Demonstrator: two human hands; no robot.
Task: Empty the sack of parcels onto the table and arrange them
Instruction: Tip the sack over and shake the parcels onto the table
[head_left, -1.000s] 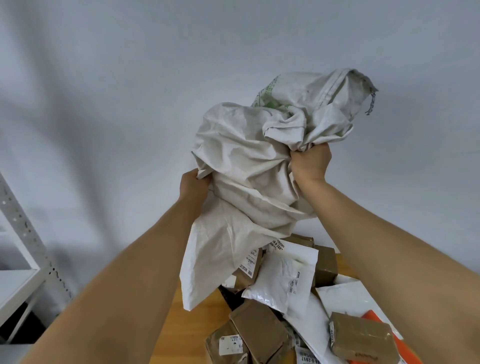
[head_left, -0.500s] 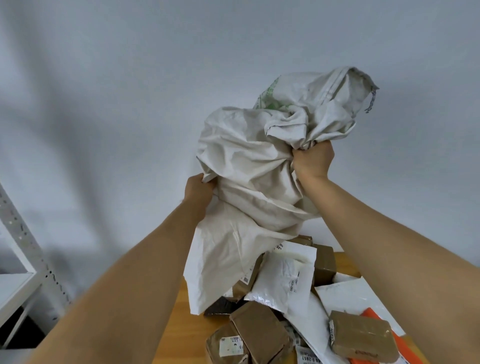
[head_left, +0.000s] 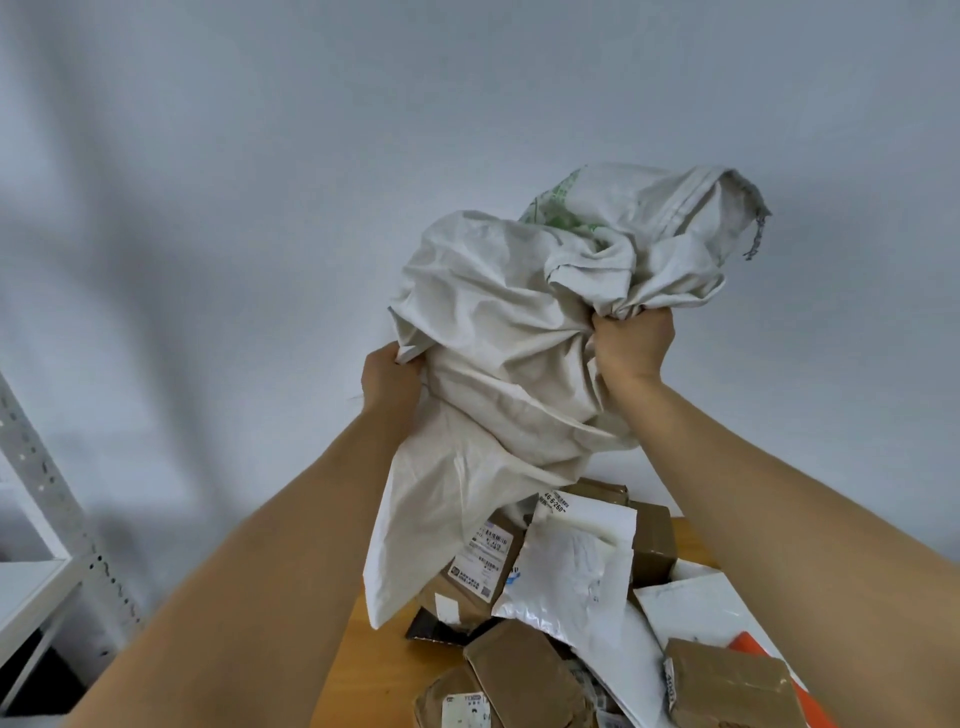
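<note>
A crumpled off-white woven sack (head_left: 509, 338) with green print hangs in the air, held up in front of a grey wall. My left hand (head_left: 389, 382) grips its left edge and my right hand (head_left: 634, 348) clutches a bunch of fabric near its top. The sack's lower end droops over a pile of parcels on the wooden table (head_left: 374, 670). In the pile lie brown taped boxes (head_left: 524, 675), a white plastic mailer (head_left: 571, 566) and another brown box (head_left: 727, 686) at the right. Whether anything is left inside the sack is hidden.
A grey metal shelf rack (head_left: 47, 499) stands at the left, apart from the table. A flat white mailer (head_left: 691, 608) and an orange item (head_left: 753, 644) lie at the pile's right side. The grey wall rises just behind the table.
Both hands have sunk a little and the sack has drooped lower. The view has tilted slightly, and the parcels in the pile have barely shifted.
</note>
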